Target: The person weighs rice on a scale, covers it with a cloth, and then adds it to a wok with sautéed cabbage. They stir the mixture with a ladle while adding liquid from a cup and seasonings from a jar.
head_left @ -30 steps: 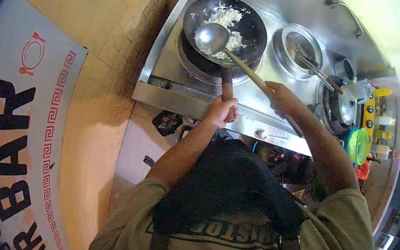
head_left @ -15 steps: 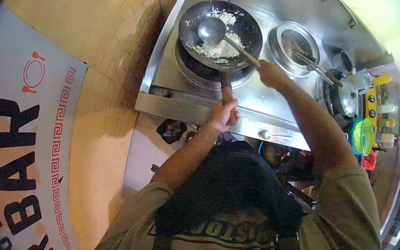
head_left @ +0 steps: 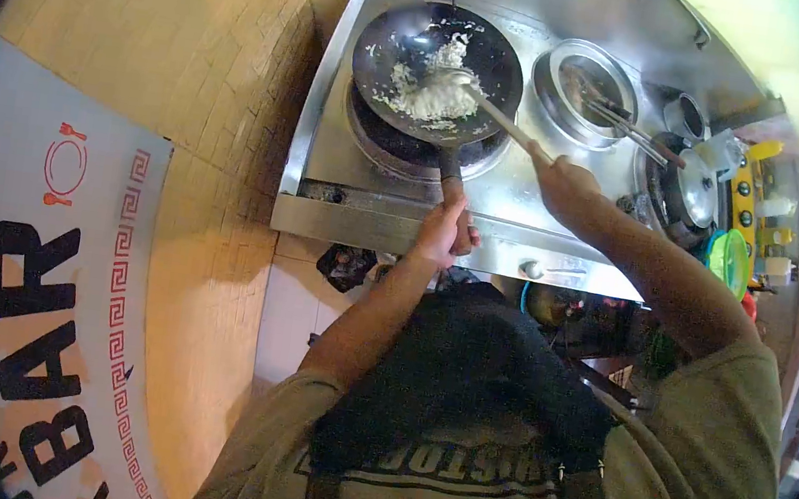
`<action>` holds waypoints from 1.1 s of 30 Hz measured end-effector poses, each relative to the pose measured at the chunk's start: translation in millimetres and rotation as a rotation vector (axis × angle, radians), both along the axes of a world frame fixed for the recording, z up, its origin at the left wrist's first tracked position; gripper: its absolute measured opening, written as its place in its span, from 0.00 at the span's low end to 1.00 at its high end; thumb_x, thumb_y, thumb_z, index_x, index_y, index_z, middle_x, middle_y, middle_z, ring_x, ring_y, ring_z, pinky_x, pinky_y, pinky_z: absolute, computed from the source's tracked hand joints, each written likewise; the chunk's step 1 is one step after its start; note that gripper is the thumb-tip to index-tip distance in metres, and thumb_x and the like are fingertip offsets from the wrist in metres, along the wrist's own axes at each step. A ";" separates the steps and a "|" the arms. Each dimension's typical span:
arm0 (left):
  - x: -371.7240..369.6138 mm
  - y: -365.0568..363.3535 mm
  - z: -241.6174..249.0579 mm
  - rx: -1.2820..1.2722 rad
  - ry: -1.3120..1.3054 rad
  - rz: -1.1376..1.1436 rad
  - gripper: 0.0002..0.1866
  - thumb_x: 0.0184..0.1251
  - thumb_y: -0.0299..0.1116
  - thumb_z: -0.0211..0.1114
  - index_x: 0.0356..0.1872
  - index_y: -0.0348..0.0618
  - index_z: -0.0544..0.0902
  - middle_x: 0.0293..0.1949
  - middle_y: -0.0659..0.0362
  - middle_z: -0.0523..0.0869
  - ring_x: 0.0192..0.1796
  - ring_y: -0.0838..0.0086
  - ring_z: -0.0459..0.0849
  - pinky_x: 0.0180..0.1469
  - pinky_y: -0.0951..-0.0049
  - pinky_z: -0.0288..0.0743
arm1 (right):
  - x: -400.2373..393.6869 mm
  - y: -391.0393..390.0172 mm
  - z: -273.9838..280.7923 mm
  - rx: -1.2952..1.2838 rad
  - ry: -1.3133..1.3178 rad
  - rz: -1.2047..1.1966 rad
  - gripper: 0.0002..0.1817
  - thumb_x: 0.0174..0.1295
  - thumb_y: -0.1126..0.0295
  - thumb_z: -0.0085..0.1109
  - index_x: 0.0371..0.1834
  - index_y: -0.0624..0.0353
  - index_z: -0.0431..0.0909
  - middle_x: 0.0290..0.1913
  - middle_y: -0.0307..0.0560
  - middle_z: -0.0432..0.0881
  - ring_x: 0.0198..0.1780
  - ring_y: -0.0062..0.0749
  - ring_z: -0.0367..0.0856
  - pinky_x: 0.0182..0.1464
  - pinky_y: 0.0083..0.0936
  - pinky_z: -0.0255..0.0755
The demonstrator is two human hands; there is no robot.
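Note:
A dark wok (head_left: 383, 66) sits over the burner at the back left of the steel stove, with white rice (head_left: 436, 101) in its middle. My left hand (head_left: 442, 230) is closed round the wok's handle (head_left: 452, 178). My right hand (head_left: 562, 188) grips the long handle of a ladle (head_left: 507, 125) to the right of the wok. The ladle's bowl is down in the rice and partly hidden by it.
Right of the wok stands a round metal pot (head_left: 553, 93) with long utensils across it. Farther right are a lidded pan (head_left: 698, 193), a green basket (head_left: 729, 261) and yellow bottles. A lettered banner (head_left: 42, 283) hangs at the left.
The ladle's bowl has moved down and to the right, into the rice, and is tilted. My right hand has shifted right and downward. My left hand still holds the wok handle.

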State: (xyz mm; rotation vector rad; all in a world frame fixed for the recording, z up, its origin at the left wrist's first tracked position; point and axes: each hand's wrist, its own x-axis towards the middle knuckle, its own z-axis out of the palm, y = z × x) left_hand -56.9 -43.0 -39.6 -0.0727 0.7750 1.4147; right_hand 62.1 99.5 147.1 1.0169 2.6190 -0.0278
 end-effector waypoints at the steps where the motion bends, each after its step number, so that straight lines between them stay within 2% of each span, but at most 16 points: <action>1: 0.6 -3.1 0.5 -0.020 -0.005 -0.011 0.15 0.68 0.48 0.61 0.42 0.50 0.72 0.27 0.62 0.77 0.25 0.69 0.78 0.28 0.61 0.77 | 4.1 -3.6 3.7 0.005 -0.025 -0.026 0.26 0.65 0.72 0.43 0.67 0.63 0.56 0.32 0.66 0.81 0.31 0.57 0.83 0.31 0.49 0.76; 5: -8.9 0.7 5.6 -0.070 -0.044 -0.116 0.16 0.66 0.47 0.63 0.41 0.47 0.71 0.27 0.60 0.75 0.24 0.67 0.77 0.27 0.58 0.78 | -40.9 23.6 -56.8 -0.142 0.334 -0.109 0.21 0.66 0.72 0.39 0.61 0.71 0.59 0.30 0.69 0.81 0.32 0.58 0.83 0.32 0.49 0.76; 6: -15.2 4.0 10.9 -0.081 -0.069 -0.146 0.17 0.65 0.47 0.63 0.40 0.45 0.70 0.28 0.60 0.74 0.23 0.67 0.77 0.27 0.58 0.78 | -48.4 10.8 -54.3 -0.183 0.320 -0.111 0.20 0.67 0.71 0.39 0.58 0.73 0.60 0.31 0.68 0.81 0.33 0.59 0.84 0.33 0.49 0.77; 10: -18.4 3.1 28.7 -0.164 0.173 -0.171 0.09 0.62 0.34 0.64 0.33 0.43 0.73 0.23 0.59 0.75 0.24 0.67 0.78 0.23 0.63 0.75 | -3.4 -41.9 -16.9 -0.098 0.058 0.010 0.32 0.61 0.75 0.46 0.71 0.63 0.52 0.26 0.61 0.81 0.30 0.53 0.83 0.32 0.44 0.77; 11: -12.5 -4.5 46.7 -0.073 0.005 -0.198 0.07 0.60 0.29 0.62 0.28 0.42 0.73 0.21 0.59 0.74 0.23 0.69 0.77 0.22 0.65 0.72 | 9.5 -37.0 -15.2 -0.064 0.049 0.004 0.33 0.60 0.75 0.47 0.71 0.61 0.52 0.27 0.61 0.81 0.30 0.53 0.83 0.32 0.45 0.77; 13: 4.5 1.7 101.8 -0.123 0.046 -0.122 0.07 0.60 0.30 0.63 0.27 0.42 0.73 0.20 0.59 0.75 0.20 0.70 0.76 0.22 0.65 0.73 | 1.2 -19.9 -6.0 -0.109 -0.004 -0.086 0.37 0.56 0.77 0.49 0.72 0.58 0.51 0.28 0.63 0.81 0.31 0.53 0.84 0.34 0.46 0.77; 16: 11.5 7.5 82.3 -0.080 0.009 -0.077 0.07 0.60 0.29 0.63 0.28 0.43 0.73 0.20 0.60 0.75 0.18 0.70 0.75 0.24 0.66 0.73 | -28.5 8.6 -24.6 -0.211 0.337 -0.023 0.33 0.50 0.80 0.48 0.66 0.64 0.62 0.34 0.68 0.81 0.37 0.56 0.83 0.38 0.46 0.77; 19: 0.9 9.9 74.9 -0.101 -0.090 -0.072 0.07 0.60 0.30 0.63 0.25 0.44 0.74 0.18 0.61 0.74 0.17 0.70 0.73 0.23 0.68 0.71 | -48.6 -22.1 1.8 -0.288 0.244 0.030 0.33 0.49 0.81 0.48 0.65 0.64 0.63 0.35 0.68 0.81 0.39 0.56 0.83 0.40 0.44 0.77; 20: -3.6 6.8 69.0 -0.072 -0.073 -0.123 0.08 0.60 0.31 0.63 0.24 0.44 0.74 0.17 0.61 0.74 0.18 0.70 0.74 0.23 0.69 0.71 | -40.1 -43.6 28.5 -0.338 0.229 -0.008 0.23 0.51 0.76 0.55 0.53 0.68 0.69 0.33 0.66 0.82 0.36 0.57 0.83 0.37 0.45 0.78; 22: -15.3 -3.1 53.0 -0.020 -0.038 -0.208 0.10 0.60 0.32 0.62 0.21 0.44 0.74 0.17 0.61 0.75 0.18 0.70 0.74 0.22 0.69 0.71 | -11.1 -69.9 43.5 -0.267 -0.009 0.013 0.37 0.58 0.78 0.48 0.73 0.58 0.50 0.36 0.68 0.81 0.37 0.58 0.83 0.39 0.45 0.77; 23: -18.3 -14.0 67.4 0.126 -0.002 -0.231 0.12 0.61 0.33 0.62 0.19 0.44 0.74 0.18 0.59 0.78 0.19 0.70 0.77 0.22 0.70 0.72 | 11.8 -71.7 32.2 -0.192 -0.055 0.046 0.36 0.61 0.76 0.46 0.74 0.57 0.48 0.37 0.68 0.80 0.34 0.57 0.83 0.37 0.45 0.78; 25: -2.4 -30.3 137.6 -0.074 0.102 -0.236 0.12 0.61 0.33 0.62 0.19 0.44 0.74 0.18 0.59 0.78 0.20 0.71 0.77 0.22 0.70 0.72 | 25.8 -63.5 47.3 -0.033 -0.350 0.113 0.34 0.67 0.72 0.42 0.76 0.55 0.44 0.39 0.64 0.80 0.30 0.49 0.83 0.31 0.40 0.79; 27: 18.7 -42.3 177.0 -0.088 0.199 -0.231 0.10 0.60 0.31 0.63 0.21 0.43 0.74 0.18 0.60 0.76 0.19 0.73 0.76 0.23 0.71 0.71 | 44.2 -19.2 55.3 0.095 -0.268 0.157 0.36 0.64 0.73 0.48 0.75 0.53 0.47 0.36 0.61 0.78 0.33 0.43 0.83 0.27 0.37 0.79; 30: 6.9 -13.5 132.8 -0.076 -0.063 -0.112 0.08 0.59 0.29 0.63 0.24 0.42 0.74 0.19 0.61 0.76 0.20 0.73 0.75 0.25 0.71 0.72 | 45.0 -4.8 107.1 0.106 -0.292 0.141 0.38 0.60 0.75 0.53 0.74 0.48 0.50 0.42 0.62 0.78 0.33 0.43 0.82 0.27 0.34 0.80; 31: -2.8 -7.7 116.4 0.031 -0.082 -0.111 0.06 0.59 0.28 0.63 0.27 0.41 0.74 0.21 0.60 0.76 0.21 0.72 0.75 0.27 0.70 0.72 | 71.5 14.9 91.6 0.193 -0.147 0.231 0.40 0.59 0.74 0.54 0.75 0.42 0.50 0.47 0.65 0.76 0.36 0.45 0.83 0.29 0.33 0.81; 33: -10.2 -6.7 93.5 0.073 -0.059 -0.174 0.06 0.59 0.28 0.63 0.27 0.41 0.74 0.22 0.60 0.76 0.22 0.71 0.75 0.27 0.70 0.72 | 72.5 0.2 116.5 0.102 -0.296 0.104 0.40 0.59 0.75 0.53 0.75 0.39 0.50 0.49 0.67 0.76 0.39 0.47 0.83 0.32 0.35 0.81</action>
